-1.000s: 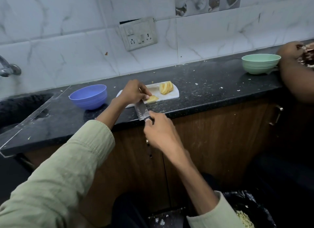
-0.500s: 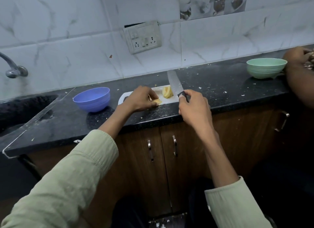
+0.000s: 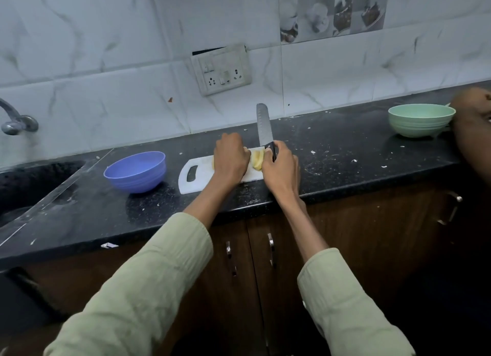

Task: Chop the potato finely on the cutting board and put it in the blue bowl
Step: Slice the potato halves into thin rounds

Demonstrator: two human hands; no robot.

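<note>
Potato pieces, pale yellow (image 3: 257,161), lie on a white plastic cutting board (image 3: 198,175) between a curled left hand (image 3: 230,157) and a right hand (image 3: 280,167) gripping a steel-bladed knife (image 3: 263,127); a blue plastic bowl (image 3: 135,171) sits left, a green bowl (image 3: 421,119) far right.

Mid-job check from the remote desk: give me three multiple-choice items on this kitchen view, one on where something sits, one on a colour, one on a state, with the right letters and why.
1. Where is the blue bowl relative to the cutting board?
A. to its left, towards the sink
B. on top of it
C. to its right, beside the green bowl

2. What colour is the bowl at the far right of the counter?
A. red
B. green
C. black

3. What is the right hand doing?
A. resting flat on the counter
B. lifting the blue bowl
C. gripping the knife by its handle

Answers:
1 A, the bowl stands on the counter between the sink and the board's handle end.
2 B, it is pale green.
3 C, its fingers curl round the handle, the blade pointing towards the wall above the potato, while the left hand rests on the board.
</note>
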